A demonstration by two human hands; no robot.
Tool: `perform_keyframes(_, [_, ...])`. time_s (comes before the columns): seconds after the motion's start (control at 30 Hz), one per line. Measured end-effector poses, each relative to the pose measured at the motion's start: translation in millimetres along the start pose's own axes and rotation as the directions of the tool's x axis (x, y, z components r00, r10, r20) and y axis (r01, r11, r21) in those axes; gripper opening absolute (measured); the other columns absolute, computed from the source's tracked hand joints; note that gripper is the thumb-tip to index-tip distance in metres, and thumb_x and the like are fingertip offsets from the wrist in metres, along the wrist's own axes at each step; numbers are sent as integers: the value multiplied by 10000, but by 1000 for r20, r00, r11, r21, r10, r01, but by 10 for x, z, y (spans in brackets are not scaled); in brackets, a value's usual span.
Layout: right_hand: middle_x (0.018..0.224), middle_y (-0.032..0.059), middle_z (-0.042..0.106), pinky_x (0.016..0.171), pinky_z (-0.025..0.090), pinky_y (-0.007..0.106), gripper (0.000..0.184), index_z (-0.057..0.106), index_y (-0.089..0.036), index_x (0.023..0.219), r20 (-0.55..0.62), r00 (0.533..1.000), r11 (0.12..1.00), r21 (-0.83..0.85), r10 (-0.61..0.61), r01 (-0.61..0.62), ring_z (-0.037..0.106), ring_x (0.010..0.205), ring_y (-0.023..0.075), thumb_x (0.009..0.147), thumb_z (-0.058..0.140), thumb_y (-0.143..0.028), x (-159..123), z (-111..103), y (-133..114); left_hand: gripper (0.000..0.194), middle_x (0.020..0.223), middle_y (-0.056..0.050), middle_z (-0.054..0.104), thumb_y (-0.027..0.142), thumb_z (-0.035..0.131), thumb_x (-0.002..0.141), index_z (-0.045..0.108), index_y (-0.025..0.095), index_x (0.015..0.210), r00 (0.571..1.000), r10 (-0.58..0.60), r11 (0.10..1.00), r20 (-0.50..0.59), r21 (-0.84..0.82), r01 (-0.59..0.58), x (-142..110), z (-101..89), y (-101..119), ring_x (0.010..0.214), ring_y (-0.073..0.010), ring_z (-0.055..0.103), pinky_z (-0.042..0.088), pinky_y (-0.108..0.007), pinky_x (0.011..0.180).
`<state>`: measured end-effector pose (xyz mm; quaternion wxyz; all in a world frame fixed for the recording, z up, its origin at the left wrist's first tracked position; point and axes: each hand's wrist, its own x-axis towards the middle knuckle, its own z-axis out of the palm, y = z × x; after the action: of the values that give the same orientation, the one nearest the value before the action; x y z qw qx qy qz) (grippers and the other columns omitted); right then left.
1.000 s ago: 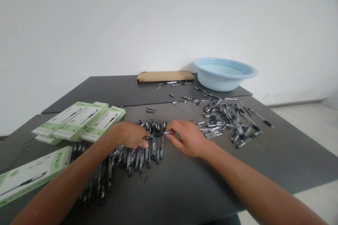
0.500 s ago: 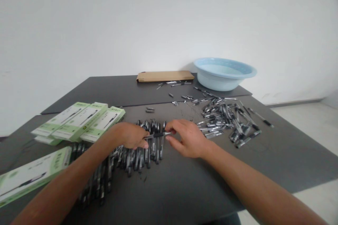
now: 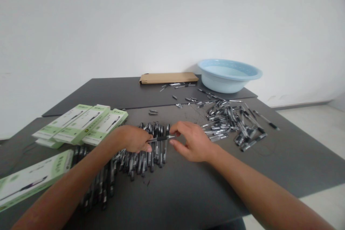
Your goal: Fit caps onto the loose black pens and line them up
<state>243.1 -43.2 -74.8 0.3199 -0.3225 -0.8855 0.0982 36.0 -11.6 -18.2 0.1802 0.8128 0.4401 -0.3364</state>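
A gel pen [image 3: 161,138] with a black grip lies level above the pile, its pale tip pointing right. My left hand [image 3: 136,139] is closed on its barrel, thumb and fingers pinching it. At the tip, my right hand [image 3: 192,141] has thumb and forefinger curved and apart, one above and one below the point, with a visible gap. Its other fingers are partly hidden. Below the held pen, many black-and-clear pens [image 3: 140,163] lie side by side on the dark table [image 3: 183,194]. More pens [image 3: 101,187] lie partly behind my left forearm.
Green-and-white pen boxes [image 3: 90,122] are stacked at left, with another box [image 3: 35,176] nearer. Loose pens [image 3: 229,118] heap at right. A blue basin [image 3: 229,79] and flat cardboard box [image 3: 168,78] stand at the back. Small caps [image 3: 153,112] lie mid-table.
Almost nothing differs. The held pen has stayed in my left hand, and my right thumb and forefinger have shifted very slightly around its tip.
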Motion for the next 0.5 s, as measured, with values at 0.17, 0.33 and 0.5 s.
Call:
perform_keyframes(0.17, [828, 52, 619, 705, 393, 289, 148, 547, -183, 894, 29, 1000, 999, -45, -6, 7, 553, 777, 180, 890, 464, -304, 7, 10, 26, 322, 808, -80, 722, 309, 460, 857, 612, 164, 1102, 1000, 8, 1000, -7, 3, -8, -10, -4, 7, 733, -238, 637, 409, -280, 571])
perform_keyframes(0.33, [904, 61, 628, 736, 398, 297, 207, 531, -181, 992, -23, 1000, 1000, 10, 6, -5, 560, 818, 181, 885, 480, -350, -1, -48, 33, 339, 852, -105, 719, 311, 453, 863, 602, 150, 1122, 1000, 6, 1000, -3, -7, -6, -24, -14, 10, 770, -263, 638, 418, -299, 599])
perform_keyframes(0.5, [879, 51, 608, 707, 395, 287, 183, 514, -186, 973, 9, 1000, 1000, -20, -17, 17, 548, 802, 177, 841, 528, -312, 0, -30, 1, 308, 840, -93, 722, 299, 450, 862, 614, 154, 1080, 1000, 8, 1000, 12, 5, -8, -31, -22, 27, 760, -247, 640, 424, -288, 609])
